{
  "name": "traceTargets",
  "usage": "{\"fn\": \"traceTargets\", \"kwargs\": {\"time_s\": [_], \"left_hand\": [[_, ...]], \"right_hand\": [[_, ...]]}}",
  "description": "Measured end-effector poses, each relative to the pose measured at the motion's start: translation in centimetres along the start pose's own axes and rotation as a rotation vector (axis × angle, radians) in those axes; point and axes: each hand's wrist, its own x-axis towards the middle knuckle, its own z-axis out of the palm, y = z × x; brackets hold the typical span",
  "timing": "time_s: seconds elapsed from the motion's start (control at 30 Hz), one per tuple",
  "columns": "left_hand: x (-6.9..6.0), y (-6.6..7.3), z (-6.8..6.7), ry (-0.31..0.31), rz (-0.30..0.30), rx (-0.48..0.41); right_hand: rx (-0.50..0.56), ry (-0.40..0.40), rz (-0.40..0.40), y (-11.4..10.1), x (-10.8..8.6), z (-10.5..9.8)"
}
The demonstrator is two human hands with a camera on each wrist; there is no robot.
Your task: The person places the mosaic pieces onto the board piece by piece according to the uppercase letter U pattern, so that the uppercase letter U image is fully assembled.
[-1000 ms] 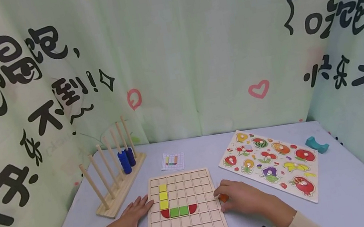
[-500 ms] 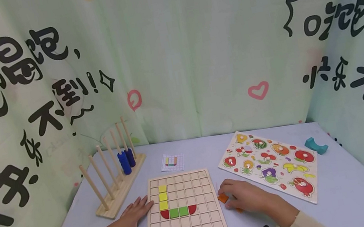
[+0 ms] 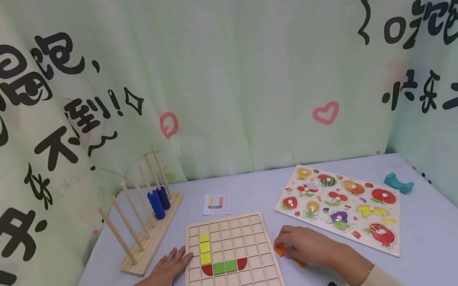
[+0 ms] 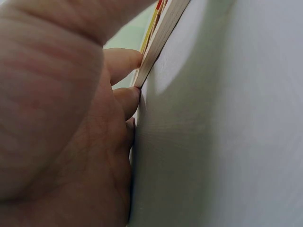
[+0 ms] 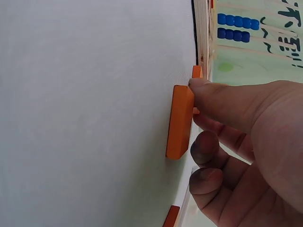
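A wooden grid board [image 3: 259,281] lies on the table, holding yellow squares [image 3: 205,247], green squares [image 3: 225,267] and red rounded pieces [image 3: 242,264] in an L-like row. My left hand [image 3: 161,282] rests along its left edge, fingers spread, thumb at the near corner. In the left wrist view, fingertips [image 4: 127,97] touch the board's side. Just right of the board, my right hand [image 3: 311,246] pinches an orange block [image 3: 280,250] between thumb and fingers; the thumb partly hides it. A second orange block [image 5: 180,124] sits beneath that hand.
A small pattern card [image 3: 217,204] lies behind the board. At left stands a peg rack [image 3: 153,234] with blue beads. A fruit puzzle board [image 3: 341,205] lies at right, with a teal curved block [image 3: 399,183] beyond it. A red-orange piece [image 5: 172,216] shows low in the right wrist view.
My right hand has drawn slightly right, away from the board's edge, and its fingers have closed over the orange block. The second orange block has come into view. The left hand stays put.
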Motion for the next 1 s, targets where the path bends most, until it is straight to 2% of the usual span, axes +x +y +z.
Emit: {"fn": "traceTargets", "kwargs": {"time_s": [0.3,0.7,1.0], "left_hand": [[-0.1,0.2,0.0,-0.005,-0.031,-0.01],[-0.3,-0.2,0.2,-0.01,-0.029,-0.011],[0.0,-0.1,-0.1,0.0,-0.022,0.002]], "right_hand": [[0.013,-0.018,0.038,0.1,-0.1,0.1],[0.025,0.026,-0.043,-1.0,0.7,0.3],[0.054,0.02,-0.055,-2.2,1.9,0.1]]}}
